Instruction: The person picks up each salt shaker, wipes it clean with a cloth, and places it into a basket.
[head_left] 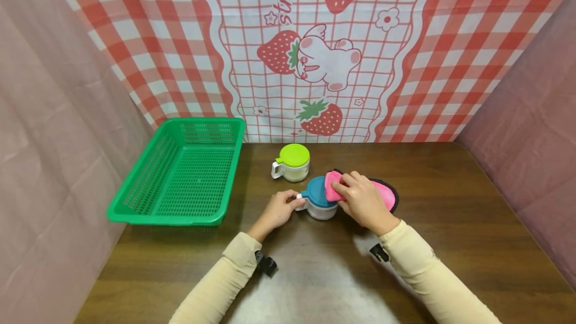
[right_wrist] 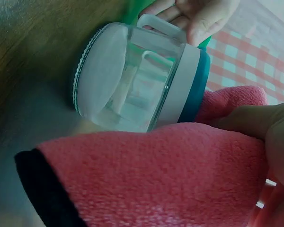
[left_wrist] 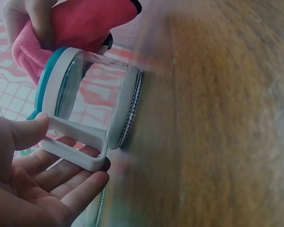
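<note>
A clear jar (head_left: 321, 211) with a blue lid (head_left: 318, 191) and a white handle (left_wrist: 78, 156) stands upright on the wooden table. My left hand (head_left: 280, 209) holds that handle, thumb on top and fingers beneath it. Bunched in my right hand (head_left: 363, 198) is a pink cloth (head_left: 334, 186) with black edging, pressed against the lid. Part of the cloth hangs down beside the jar, as the right wrist view shows. Just behind stands a second jar (head_left: 297, 172) with a lime-green lid (head_left: 294, 155) and white handle, touched by neither hand.
A green plastic basket (head_left: 231, 174) sits at the left of the table (head_left: 454, 214). A red-and-white strawberry-print curtain (head_left: 405, 89) hangs along the back edge, and plain pinkish cloth (head_left: 67, 114) hangs at both sides.
</note>
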Motion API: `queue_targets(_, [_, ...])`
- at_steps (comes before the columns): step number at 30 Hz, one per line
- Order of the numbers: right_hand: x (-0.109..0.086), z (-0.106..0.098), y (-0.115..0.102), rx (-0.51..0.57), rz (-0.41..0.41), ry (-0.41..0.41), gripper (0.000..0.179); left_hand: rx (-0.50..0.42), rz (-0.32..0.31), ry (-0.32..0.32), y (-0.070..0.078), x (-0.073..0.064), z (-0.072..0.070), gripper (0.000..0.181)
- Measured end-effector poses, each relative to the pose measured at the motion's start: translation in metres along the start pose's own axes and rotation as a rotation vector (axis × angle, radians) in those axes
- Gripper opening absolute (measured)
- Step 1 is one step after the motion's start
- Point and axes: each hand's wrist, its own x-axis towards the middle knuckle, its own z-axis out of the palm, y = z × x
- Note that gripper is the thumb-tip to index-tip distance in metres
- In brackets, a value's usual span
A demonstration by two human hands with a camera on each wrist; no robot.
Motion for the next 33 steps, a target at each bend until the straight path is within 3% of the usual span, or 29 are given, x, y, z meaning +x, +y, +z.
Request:
queue_targets(13, [-0.002, -0.002, -0.005, 0.027, 0.007, -0.071, 0.033, 0.008, 0.011, 0.013, -0.001, 0.000, 0.001, 0.025])
queue_targets(33, [0.010, -0.001, -0.014, 0.041, -0.063, -0.088, 0.033, 0.050, 0.058, -0.004, -0.002, -0.001, 0.001, 0.020])
